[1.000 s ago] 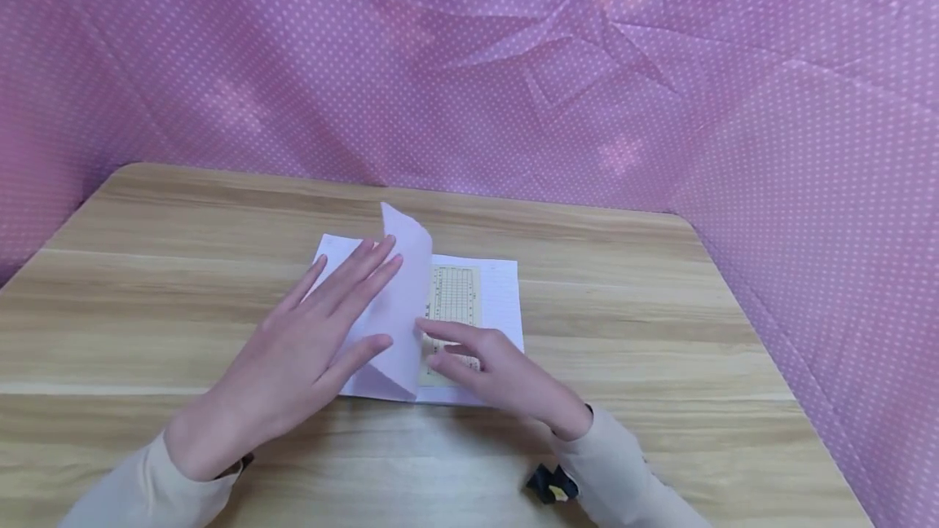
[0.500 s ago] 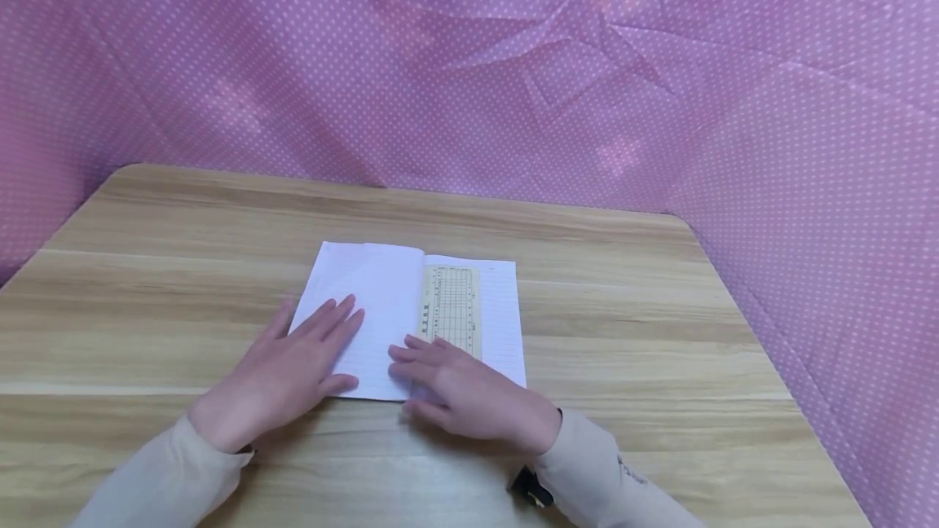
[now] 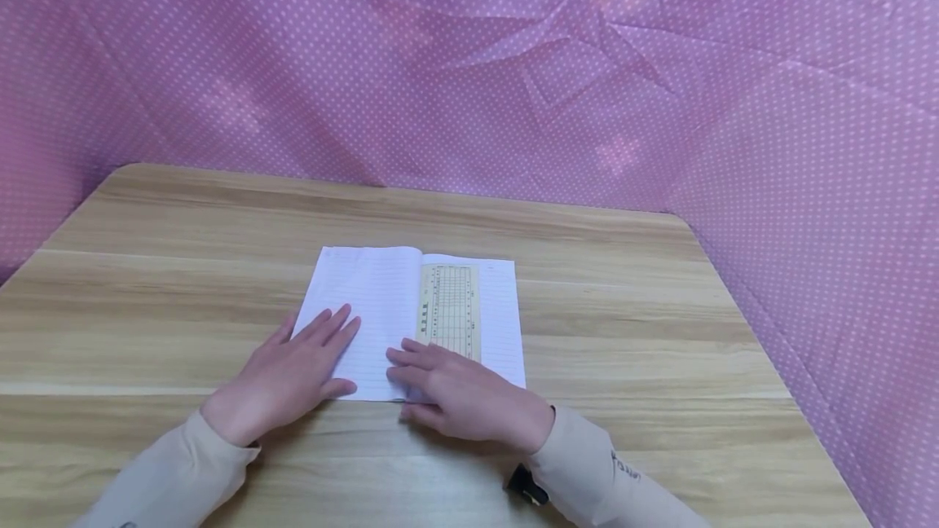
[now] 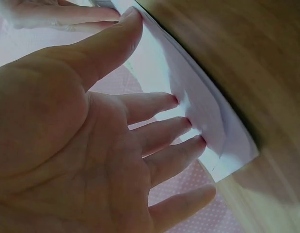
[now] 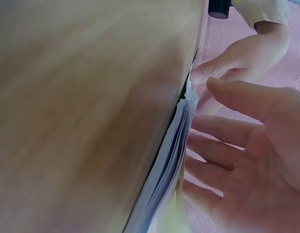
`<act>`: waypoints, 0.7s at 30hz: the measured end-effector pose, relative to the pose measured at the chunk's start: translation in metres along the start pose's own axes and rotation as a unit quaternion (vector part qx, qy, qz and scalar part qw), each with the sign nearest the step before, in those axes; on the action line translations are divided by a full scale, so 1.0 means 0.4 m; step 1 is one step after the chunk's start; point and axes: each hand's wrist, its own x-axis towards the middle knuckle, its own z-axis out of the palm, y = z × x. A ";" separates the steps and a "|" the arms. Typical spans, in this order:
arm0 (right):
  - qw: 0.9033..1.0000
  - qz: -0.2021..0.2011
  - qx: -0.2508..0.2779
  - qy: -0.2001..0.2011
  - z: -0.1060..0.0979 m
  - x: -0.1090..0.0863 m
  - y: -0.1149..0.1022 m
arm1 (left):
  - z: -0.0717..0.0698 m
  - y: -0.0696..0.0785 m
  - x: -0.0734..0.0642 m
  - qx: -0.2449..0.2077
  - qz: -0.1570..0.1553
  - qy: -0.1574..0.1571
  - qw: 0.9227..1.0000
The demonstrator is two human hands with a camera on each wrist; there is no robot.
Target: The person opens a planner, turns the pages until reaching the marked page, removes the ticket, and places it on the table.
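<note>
An open notebook [image 3: 374, 292] with white lined pages lies on the wooden table in the head view. A pale yellow printed slip [image 3: 453, 300] with a table grid lies on its right page, next to the fold. My left hand [image 3: 289, 373] rests on the lower left page with its fingers spread; its fingertips [image 4: 181, 126] touch the paper in the left wrist view. My right hand [image 3: 462, 389] lies over the fold near the bottom edge, covering the lower part of the slip. In the right wrist view its fingers [image 5: 208, 167] reach the notebook's page edges [image 5: 164, 170].
The wooden table [image 3: 623, 308] extends around the notebook on all sides. A pink dotted cloth [image 3: 469, 63] hangs behind it and along its right side. A small black device [image 3: 526, 485] sits by the right sleeve [image 3: 587, 463].
The raised page has come down flat on the left side. My left hand moved down with it, and my right hand shifted left onto the fold. Both hands barely moved in the last half second.
</note>
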 end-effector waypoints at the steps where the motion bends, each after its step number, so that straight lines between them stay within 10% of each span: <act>1: 1.000 0.000 0.005 0.004 -0.002 -0.001 0.001 | 0.000 -0.001 0.000 0.000 0.001 -0.001 1.000; 9: 0.981 0.069 0.127 0.127 -0.038 -0.021 0.049 | -0.006 -0.003 0.000 -0.013 -0.005 -0.006 1.000; 15: 0.917 0.183 0.244 0.256 -0.057 -0.058 0.145 | -0.006 0.000 0.000 -0.014 -0.007 -0.008 1.000; 21: 0.853 0.302 0.362 0.225 -0.052 -0.085 0.210 | -0.004 0.002 -0.001 -0.017 -0.010 -0.009 1.000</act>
